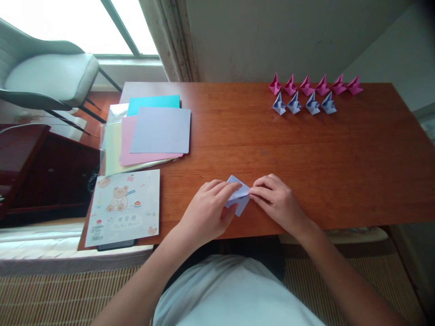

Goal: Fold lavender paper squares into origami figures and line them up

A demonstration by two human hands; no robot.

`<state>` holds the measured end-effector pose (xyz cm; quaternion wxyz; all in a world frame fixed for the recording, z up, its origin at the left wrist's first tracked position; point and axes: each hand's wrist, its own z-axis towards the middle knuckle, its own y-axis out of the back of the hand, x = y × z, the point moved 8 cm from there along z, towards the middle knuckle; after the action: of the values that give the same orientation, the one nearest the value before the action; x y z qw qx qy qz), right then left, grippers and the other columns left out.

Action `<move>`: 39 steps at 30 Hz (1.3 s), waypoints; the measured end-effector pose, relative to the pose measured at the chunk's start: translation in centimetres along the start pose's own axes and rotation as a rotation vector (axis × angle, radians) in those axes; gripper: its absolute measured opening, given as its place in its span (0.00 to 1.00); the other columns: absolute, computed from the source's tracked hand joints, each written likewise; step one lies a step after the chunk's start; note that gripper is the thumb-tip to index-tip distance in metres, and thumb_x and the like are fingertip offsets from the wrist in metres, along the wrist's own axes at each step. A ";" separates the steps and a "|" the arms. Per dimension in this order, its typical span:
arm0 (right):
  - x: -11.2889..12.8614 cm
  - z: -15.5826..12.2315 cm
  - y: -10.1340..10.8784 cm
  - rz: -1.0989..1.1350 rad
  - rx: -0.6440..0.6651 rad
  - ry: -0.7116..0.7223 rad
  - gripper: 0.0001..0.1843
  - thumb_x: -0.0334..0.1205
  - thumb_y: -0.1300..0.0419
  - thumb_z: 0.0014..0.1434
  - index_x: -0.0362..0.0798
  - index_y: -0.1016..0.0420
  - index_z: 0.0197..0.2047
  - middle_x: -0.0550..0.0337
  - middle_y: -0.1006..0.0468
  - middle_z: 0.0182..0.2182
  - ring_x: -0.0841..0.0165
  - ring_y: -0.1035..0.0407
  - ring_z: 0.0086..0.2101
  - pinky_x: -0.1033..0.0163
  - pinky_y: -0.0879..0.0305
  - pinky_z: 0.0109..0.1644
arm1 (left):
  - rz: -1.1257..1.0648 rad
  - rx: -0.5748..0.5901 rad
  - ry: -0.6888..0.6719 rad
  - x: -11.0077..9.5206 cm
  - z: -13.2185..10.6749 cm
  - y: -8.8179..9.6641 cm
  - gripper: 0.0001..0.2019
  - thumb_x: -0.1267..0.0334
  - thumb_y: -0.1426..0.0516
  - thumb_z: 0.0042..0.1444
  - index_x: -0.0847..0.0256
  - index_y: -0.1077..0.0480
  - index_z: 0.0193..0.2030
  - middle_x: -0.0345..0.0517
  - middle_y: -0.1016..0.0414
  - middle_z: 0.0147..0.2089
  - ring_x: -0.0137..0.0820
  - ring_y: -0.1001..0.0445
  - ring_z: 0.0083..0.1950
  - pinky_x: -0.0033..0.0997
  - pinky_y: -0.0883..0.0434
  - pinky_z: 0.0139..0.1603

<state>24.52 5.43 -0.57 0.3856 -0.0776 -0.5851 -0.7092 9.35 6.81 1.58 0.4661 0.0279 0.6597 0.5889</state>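
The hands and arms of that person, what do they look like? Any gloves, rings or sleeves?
The left hand and right hand are bare, with slim fingers. I see no gloves, rings, watch or bracelets. The forearms are uncovered too, with no cables or drawn markings that I can make out. The person wears a plain, pale top; its sleeves are out of view.

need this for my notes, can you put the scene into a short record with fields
left hand: holding folded paper
right hand: pinching that paper's right corner
far edge of table: six pink paper shapes in a row
row in front: four pale blue paper shapes
table's left end: overlapping coloured sheets, pale lilac on top
nearer the person: bear-print sheet
beyond table, left: chair by window
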 end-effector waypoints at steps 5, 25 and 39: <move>0.1 -0.5 0.2 -0.016 -0.023 0.002 0.06 0.35 0.39 0.67 0.50 0.21 0.37 0.56 0.22 0.36 0.64 0.33 0.37 0.56 0.31 0.41 | -0.029 0.029 -0.062 -0.6 1.1 -2.3 0.13 0.71 0.44 0.63 0.60 0.29 0.54 0.48 0.19 0.50 0.38 0.23 0.48 0.41 0.26 0.52; -0.1 0.9 -0.4 -0.037 0.063 -0.205 0.08 0.38 0.41 0.67 0.50 0.23 0.35 0.57 0.22 0.34 0.62 0.31 0.38 0.55 0.33 0.45 | 0.123 -0.167 0.145 2.6 -1.5 0.1 0.07 0.65 0.44 0.67 0.58 0.24 0.43 0.42 0.19 0.40 0.33 0.22 0.39 0.32 0.28 0.40; -0.6 1.7 -1.0 -0.111 0.019 -0.432 0.11 0.43 0.36 0.63 0.51 0.28 0.30 0.61 0.23 0.31 0.63 0.31 0.36 0.59 0.38 0.41 | 0.151 -0.211 0.133 1.5 -0.8 -0.1 0.18 0.68 0.46 0.66 0.62 0.33 0.62 0.50 0.21 0.56 0.41 0.24 0.52 0.41 0.25 0.53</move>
<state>23.73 7.23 -1.23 0.2125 -0.1917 -0.6641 -0.6907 8.00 7.06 0.48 0.3760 -0.0107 0.6196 0.6889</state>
